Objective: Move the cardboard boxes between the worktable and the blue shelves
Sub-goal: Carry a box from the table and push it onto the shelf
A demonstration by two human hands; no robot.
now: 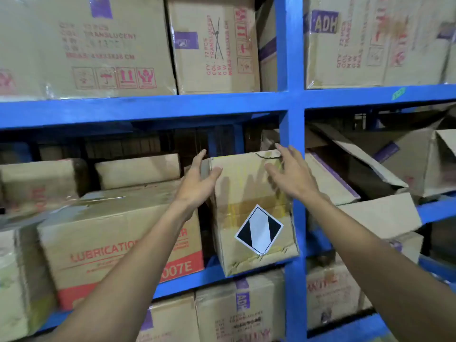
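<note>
A tall, dented cardboard box (pixel 249 193) with a black-and-white diamond label stands on the middle blue shelf (pixel 148 112), right beside the blue upright post. My left hand (pixel 198 181) lies with straight fingers along the box's upper left edge, the thumb on its front face. On the other side, my right hand (pixel 291 174) is spread with straight fingers at the box's upper right corner, in front of the post. Neither hand curls round the box.
A wide box printed LUBRICATION (pixel 118 238) sits left of the tall box, with smaller boxes behind it. Large cartons (pixel 86 45) fill the shelf above. Crushed, open boxes (pixel 385 169) lie in the right bay. More cartons (pixel 239 314) stand below.
</note>
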